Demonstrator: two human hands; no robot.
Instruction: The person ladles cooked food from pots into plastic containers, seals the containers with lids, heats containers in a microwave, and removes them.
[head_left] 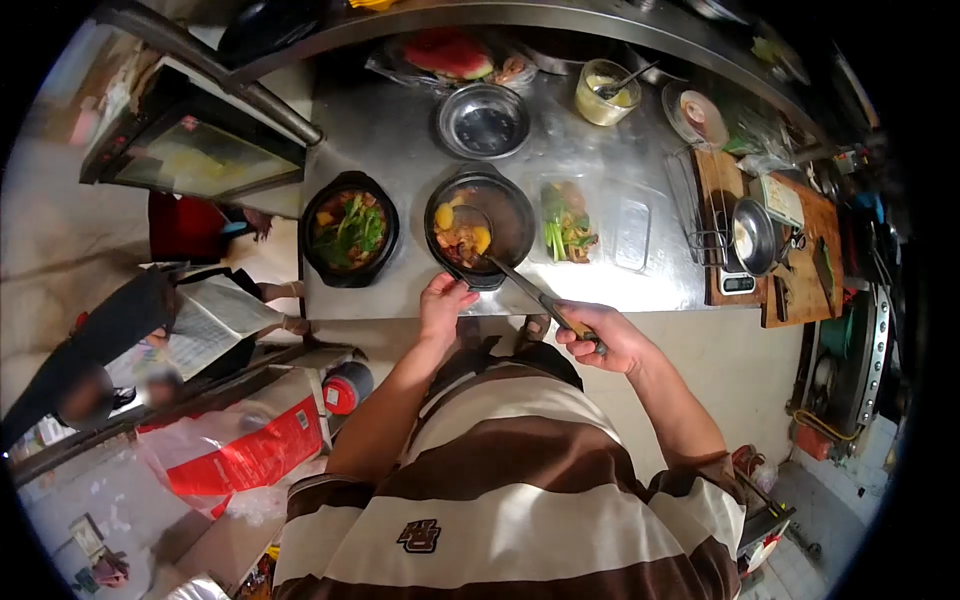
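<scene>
A black clay pot (432, 250) stands near the front edge of the steel counter. Inside it are chunks of meat and yellow pieces in brown sauce. The fingers of my left hand (445, 305) close on the pot's near rim or handle. With my right hand (600, 335) I grip a ladle (538, 290) by its dark handle, its bowl down in the pot among the food. To the left is a second black pot (312, 262), holding stew topped with green leaves. On the right sits a clear plastic container (630, 232), with greens and meat in its left part.
Behind the pot lies a metal bowl (483, 122). A glass jar (607, 95) with a spoon and cut watermelon (447, 52) are farther back. Rightward are a wire rack (697, 222), a small pan (754, 237) and wooden cutting boards (800, 270). Another person (120, 330) holds papers at left.
</scene>
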